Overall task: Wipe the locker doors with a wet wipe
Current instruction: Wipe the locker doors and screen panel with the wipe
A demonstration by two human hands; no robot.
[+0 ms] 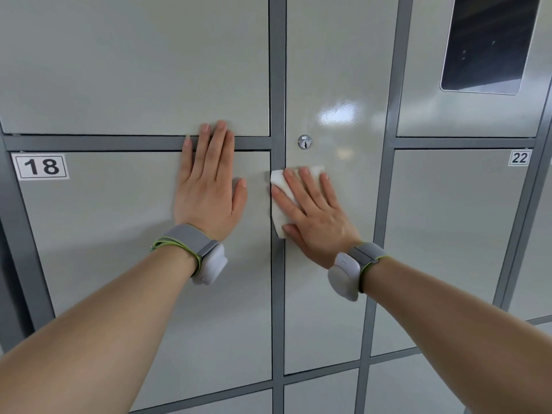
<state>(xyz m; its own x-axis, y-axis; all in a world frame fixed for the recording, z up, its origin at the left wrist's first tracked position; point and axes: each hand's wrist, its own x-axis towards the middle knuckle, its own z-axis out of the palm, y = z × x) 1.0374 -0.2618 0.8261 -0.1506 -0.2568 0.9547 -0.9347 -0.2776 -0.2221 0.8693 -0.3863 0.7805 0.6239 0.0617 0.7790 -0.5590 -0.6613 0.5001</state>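
A white wet wipe (279,179) lies flat against the left edge of the tall middle locker door (337,264), just below its round keyhole (304,141). My right hand (310,210) presses on the wipe with straight, spread fingers. My left hand (209,186) rests flat on locker door 18 (104,249), its fingertips reaching over the grey frame bar onto the door above (134,64). Both wrists wear grey bands with white pods.
Grey frame bars (277,85) separate the pale doors. Door 22 (454,234) is at the right, and above it a door carries a dark screen panel (490,43). A glare spot shines on the middle door above the keyhole.
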